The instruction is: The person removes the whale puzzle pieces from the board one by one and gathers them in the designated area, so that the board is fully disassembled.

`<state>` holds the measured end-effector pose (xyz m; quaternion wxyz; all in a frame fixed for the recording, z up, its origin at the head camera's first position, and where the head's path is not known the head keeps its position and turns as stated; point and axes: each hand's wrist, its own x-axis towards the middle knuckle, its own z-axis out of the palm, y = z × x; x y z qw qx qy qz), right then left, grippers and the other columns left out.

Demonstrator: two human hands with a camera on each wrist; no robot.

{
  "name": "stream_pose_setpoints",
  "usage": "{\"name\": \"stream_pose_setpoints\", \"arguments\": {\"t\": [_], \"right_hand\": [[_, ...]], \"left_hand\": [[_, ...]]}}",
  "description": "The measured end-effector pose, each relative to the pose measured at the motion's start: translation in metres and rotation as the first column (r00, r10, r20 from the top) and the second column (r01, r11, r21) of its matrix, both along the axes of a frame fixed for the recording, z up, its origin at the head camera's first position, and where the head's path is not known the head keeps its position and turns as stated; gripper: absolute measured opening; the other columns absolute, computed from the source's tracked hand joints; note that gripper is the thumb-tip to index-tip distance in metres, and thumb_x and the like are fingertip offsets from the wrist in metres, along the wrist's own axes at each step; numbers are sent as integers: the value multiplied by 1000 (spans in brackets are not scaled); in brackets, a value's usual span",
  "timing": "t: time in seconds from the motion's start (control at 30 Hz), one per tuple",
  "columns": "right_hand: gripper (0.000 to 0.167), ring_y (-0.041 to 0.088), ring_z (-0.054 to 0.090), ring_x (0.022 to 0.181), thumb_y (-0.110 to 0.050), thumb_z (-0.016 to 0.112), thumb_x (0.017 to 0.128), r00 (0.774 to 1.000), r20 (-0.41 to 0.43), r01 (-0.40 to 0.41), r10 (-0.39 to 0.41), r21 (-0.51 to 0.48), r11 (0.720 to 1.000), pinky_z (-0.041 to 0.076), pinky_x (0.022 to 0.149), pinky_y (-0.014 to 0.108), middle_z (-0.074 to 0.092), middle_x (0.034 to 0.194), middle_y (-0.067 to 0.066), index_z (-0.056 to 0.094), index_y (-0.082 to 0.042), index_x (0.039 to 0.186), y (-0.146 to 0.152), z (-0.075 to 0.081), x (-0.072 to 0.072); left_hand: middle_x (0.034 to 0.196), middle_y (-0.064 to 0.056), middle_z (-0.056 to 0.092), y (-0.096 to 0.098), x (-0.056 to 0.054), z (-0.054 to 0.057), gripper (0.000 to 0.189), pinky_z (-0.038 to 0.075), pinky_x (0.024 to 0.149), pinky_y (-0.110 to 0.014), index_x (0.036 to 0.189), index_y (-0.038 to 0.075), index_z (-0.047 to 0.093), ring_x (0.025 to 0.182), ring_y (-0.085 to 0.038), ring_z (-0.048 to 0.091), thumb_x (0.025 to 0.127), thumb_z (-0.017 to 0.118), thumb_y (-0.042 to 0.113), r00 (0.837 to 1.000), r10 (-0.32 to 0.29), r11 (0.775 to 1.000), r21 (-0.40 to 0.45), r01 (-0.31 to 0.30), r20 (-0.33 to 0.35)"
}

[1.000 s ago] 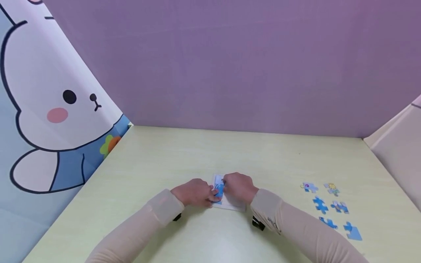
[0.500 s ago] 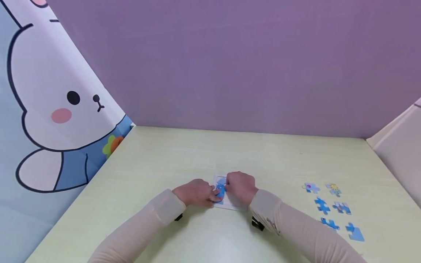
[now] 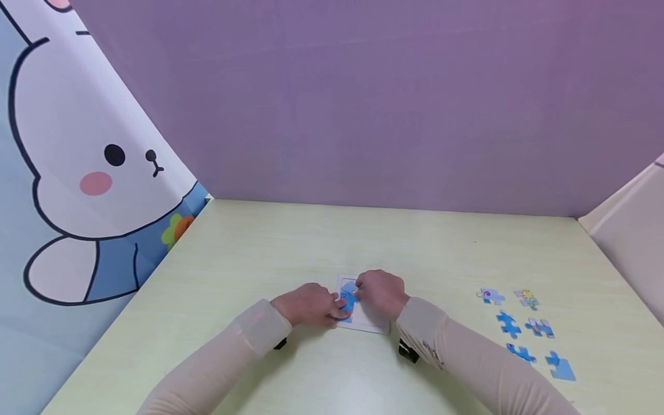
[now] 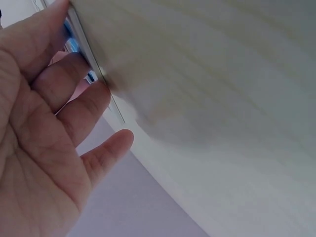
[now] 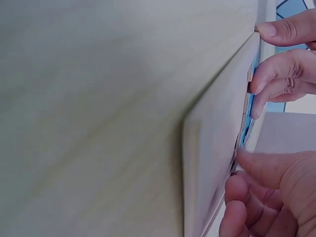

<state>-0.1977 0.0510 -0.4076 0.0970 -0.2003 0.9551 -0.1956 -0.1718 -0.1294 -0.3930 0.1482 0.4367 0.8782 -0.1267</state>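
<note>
A pale square puzzle board (image 3: 372, 325) lies on the table in the head view, with blue jigsaw pieces (image 3: 346, 301) along its left side. My left hand (image 3: 309, 305) rests at the board's left edge, its fingers reaching over to press on those pieces. At the board's upper middle, my right hand (image 3: 381, 292) pinches a blue puzzle piece, mostly hidden behind its fingers. In the right wrist view, the right thumb (image 5: 264, 168) meets the row of pieces, while the left fingertips (image 5: 264, 74) press farther up. In the left wrist view, fingers (image 4: 84, 111) lie loosely along the board's edge.
Loose jigsaw pieces lie on the table to the right: a swirl piece (image 3: 490, 296), a sun piece (image 3: 527, 298), a blue piece (image 3: 508, 324) and several others. A purple backdrop (image 3: 384, 104) stands behind the table, and a cartoon cloth (image 3: 67, 144) hangs at left.
The right hand has shifted very slightly right over the board, and more light blue shows beside its fingertips. The left hand stays at the board's left edge. The loose pieces have not moved.
</note>
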Motion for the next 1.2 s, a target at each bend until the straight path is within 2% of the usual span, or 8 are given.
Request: {"name": "stream_pose_setpoints", "arguments": {"t": [0.2, 0.4, 0.47, 0.67, 0.8, 0.9, 1.13, 1.2], "right_hand": [[21, 25, 65, 102, -10, 67, 84, 998, -47, -37, 37, -6, 999, 50, 68, 44, 71, 106, 5, 75, -12, 104, 0, -2, 0], [35, 27, 62, 110, -8, 64, 89, 993, -56, -100, 102, 45, 994, 52, 73, 46, 67, 119, 4, 68, -17, 122, -3, -1, -1], [36, 27, 62, 110, -8, 61, 91, 992, -45, -113, 116, 66, 991, 52, 71, 45, 67, 119, 3, 66, -20, 125, -4, -1, -2], [31, 28, 62, 109, -7, 57, 93, 990, -30, -138, 140, 67, 988, 52, 73, 48, 67, 118, 5, 68, -16, 121, -5, -2, -4], [27, 29, 64, 103, -6, 63, 89, 989, -29, -146, 148, 65, 987, 53, 74, 47, 69, 111, 9, 68, -10, 116, -5, -1, -7], [27, 25, 63, 93, -7, 68, 86, 988, -19, -150, 152, 70, 986, 52, 74, 43, 68, 101, 9, 68, -8, 113, -4, 1, -9], [22, 17, 58, 83, -9, 74, 82, 992, 34, -122, 121, 34, 992, 50, 71, 37, 69, 96, 3, 67, -12, 103, -2, 3, -12], [20, 16, 57, 79, -8, 75, 81, 992, 46, -115, 114, 13, 993, 47, 68, 35, 68, 89, 0, 67, -13, 98, -1, 4, -12]], "left_hand": [[131, 4, 60, -1, -1, -2, 36, 42, 66, -21, 129, 29, 63, 61, -11, 46, 94, 62, 31, 1000, -8, 1000, 6, 8, -9], [127, 5, 62, -2, 0, -2, 35, 43, 65, -21, 128, 29, 64, 61, -11, 48, 93, 63, 31, 1000, -24, 999, 21, 25, -19], [125, 5, 63, -3, 1, -1, 35, 43, 64, -21, 128, 29, 64, 60, -11, 48, 93, 63, 31, 999, -33, 999, 26, 34, -24], [123, 7, 64, -5, 2, 2, 34, 44, 63, -20, 127, 29, 65, 59, -10, 50, 93, 63, 32, 996, -71, 997, 15, 72, -57], [126, 6, 62, -5, 1, 2, 35, 44, 64, -20, 127, 28, 65, 61, -11, 53, 93, 63, 33, 996, -71, 997, 11, 72, -53], [127, 6, 62, -5, 0, 2, 36, 44, 63, -20, 127, 29, 64, 62, -11, 54, 92, 63, 34, 997, -61, 998, 8, 61, -45], [125, 6, 63, -5, 0, 0, 36, 43, 63, -19, 127, 29, 65, 60, -10, 49, 92, 64, 34, 997, -58, 998, 12, 58, -43], [126, 6, 63, -5, 0, 1, 36, 43, 62, -19, 127, 29, 64, 59, -10, 48, 92, 64, 34, 998, -56, 998, 10, 57, -42]]}}
